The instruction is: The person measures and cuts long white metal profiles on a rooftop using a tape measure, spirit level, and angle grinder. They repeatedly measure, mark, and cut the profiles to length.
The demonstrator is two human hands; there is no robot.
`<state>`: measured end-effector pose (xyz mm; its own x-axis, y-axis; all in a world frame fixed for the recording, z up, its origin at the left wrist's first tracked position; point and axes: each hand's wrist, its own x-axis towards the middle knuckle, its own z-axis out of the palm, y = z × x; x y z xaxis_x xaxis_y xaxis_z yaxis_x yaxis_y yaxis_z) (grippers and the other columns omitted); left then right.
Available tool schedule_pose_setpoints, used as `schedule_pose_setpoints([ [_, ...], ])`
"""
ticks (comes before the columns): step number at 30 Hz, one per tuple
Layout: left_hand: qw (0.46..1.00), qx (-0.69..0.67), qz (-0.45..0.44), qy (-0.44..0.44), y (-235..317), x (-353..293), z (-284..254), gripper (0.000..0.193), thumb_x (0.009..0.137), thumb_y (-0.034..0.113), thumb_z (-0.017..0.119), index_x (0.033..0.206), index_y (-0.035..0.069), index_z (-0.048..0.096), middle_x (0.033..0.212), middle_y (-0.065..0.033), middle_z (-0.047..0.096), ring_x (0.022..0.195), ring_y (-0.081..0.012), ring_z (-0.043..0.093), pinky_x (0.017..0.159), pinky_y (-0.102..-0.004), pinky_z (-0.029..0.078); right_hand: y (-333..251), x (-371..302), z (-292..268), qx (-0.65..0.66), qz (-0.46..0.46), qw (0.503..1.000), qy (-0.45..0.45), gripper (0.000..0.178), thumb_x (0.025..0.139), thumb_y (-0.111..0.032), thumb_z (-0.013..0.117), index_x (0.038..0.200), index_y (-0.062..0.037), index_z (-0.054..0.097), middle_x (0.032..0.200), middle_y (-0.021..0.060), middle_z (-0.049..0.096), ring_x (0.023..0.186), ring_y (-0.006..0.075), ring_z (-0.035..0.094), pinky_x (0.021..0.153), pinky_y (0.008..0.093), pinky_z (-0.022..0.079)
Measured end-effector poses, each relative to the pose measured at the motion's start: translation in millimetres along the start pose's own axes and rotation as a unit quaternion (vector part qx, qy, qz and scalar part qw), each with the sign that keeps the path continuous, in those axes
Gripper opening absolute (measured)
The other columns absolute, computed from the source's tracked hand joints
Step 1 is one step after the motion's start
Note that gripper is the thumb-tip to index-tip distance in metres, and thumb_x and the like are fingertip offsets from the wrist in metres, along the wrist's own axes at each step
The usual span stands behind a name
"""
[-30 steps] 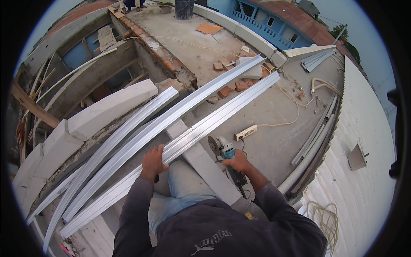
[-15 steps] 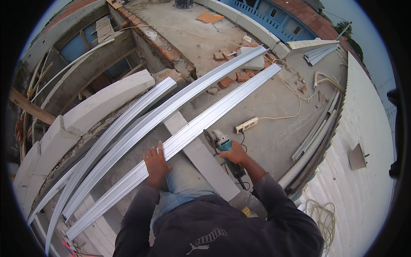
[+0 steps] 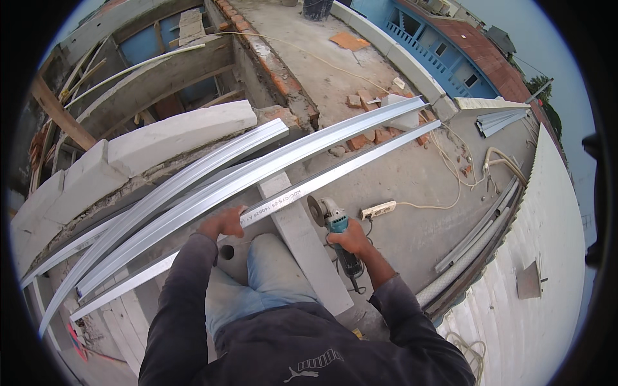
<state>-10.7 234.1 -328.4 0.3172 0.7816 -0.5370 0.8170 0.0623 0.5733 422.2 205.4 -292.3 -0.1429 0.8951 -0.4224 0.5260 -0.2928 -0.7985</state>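
Note:
A long silver steel channel (image 3: 351, 163) lies slantwise in front of me, its narrow printed side turned toward me. Around its near part, my left hand (image 3: 223, 223) is closed, the thumb side along the edge. Beneath the channel runs a long pale grey block (image 3: 311, 257). My right hand (image 3: 351, 237) grips a teal and black angle grinder (image 3: 337, 222) by its body. The disc sits just right of the channel, apart from it, above the block. Two more silver channels (image 3: 252, 182) lie alongside, farther left.
A white power strip (image 3: 378, 210) with its cord lies right of the grinder. Broken bricks (image 3: 356, 142) are scattered beyond the channels. To the left, a low white block wall (image 3: 180, 138) borders an open drop with beams. Pipes (image 3: 479, 235) and corrugated roofing (image 3: 499, 296) are at right.
My left hand has rolled the nearest channel from its broad face onto its narrow side and now wraps round it. The grinder stays in my right hand, and the view has shifted.

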Motion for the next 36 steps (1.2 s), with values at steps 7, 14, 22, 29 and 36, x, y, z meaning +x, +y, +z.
schedule_pose_setpoints([
  [7, 1.000, -0.002, -0.009, -0.008, -0.2, 0.0, -3.0, 0.089, 0.064, 0.015, 0.081, 0.149, 0.008, 0.055, 0.130, -0.0238, 0.071, 0.121, -0.0380, 0.068, 0.101, -0.0438, 0.055, -15.8, 25.8, 0.4, -0.066, -0.026, 0.997, 0.006, 0.052, 0.068, -0.031, 0.083, 0.107, 0.0018, 0.070, 0.096, 0.0177, 0.076, 0.088, 0.0295, 0.074, 0.083, 0.0395, 0.057],
  [14, 1.000, 0.009, -0.012, -0.016, 3.7, -1.6, -5.3, 0.090, 0.063, 0.016, 0.080, 0.149, 0.008, 0.055, 0.133, -0.0244, 0.070, 0.123, -0.0384, 0.067, 0.102, -0.0438, 0.054, -26.8, 29.2, -1.3, -0.089, -0.026, 0.996, 0.002, 0.053, 0.069, -0.031, 0.083, 0.109, 0.0018, 0.071, 0.098, 0.0186, 0.077, 0.090, 0.0299, 0.074, 0.083, 0.0401, 0.058],
  [22, 1.000, 0.011, -0.006, -0.009, -2.6, 2.8, 0.0, 0.090, 0.064, 0.017, 0.081, 0.150, 0.008, 0.055, 0.134, -0.0239, 0.069, 0.124, -0.0384, 0.067, 0.102, -0.0444, 0.054, -20.7, 34.1, 2.3, -0.074, -0.025, 0.997, 0.004, 0.052, 0.068, -0.030, 0.084, 0.106, 0.0030, 0.071, 0.095, 0.0176, 0.077, 0.088, 0.0289, 0.074, 0.082, 0.0398, 0.058],
  [29, 0.999, 0.010, -0.027, -0.017, 5.7, -2.3, -3.7, 0.091, 0.065, 0.017, 0.082, 0.151, 0.010, 0.054, 0.134, -0.0225, 0.070, 0.124, -0.0378, 0.067, 0.102, -0.0444, 0.054, -30.5, 32.6, 4.5, -0.092, -0.014, 0.996, 0.007, 0.052, 0.069, -0.029, 0.084, 0.107, 0.0034, 0.070, 0.096, 0.0170, 0.077, 0.088, 0.0277, 0.075, 0.081, 0.0396, 0.058],
  [36, 1.000, 0.016, -0.007, -0.013, 11.0, -7.7, -6.0, 0.092, 0.065, 0.018, 0.083, 0.151, 0.008, 0.053, 0.131, -0.0231, 0.070, 0.122, -0.0377, 0.067, 0.099, -0.0448, 0.055, -35.9, 38.1, 5.7, -0.089, -0.019, 0.996, 0.019, 0.045, 0.070, -0.023, 0.086, 0.105, 0.0018, 0.072, 0.093, 0.0120, 0.075, 0.084, 0.0217, 0.072, 0.077, 0.0372, 0.058],
])
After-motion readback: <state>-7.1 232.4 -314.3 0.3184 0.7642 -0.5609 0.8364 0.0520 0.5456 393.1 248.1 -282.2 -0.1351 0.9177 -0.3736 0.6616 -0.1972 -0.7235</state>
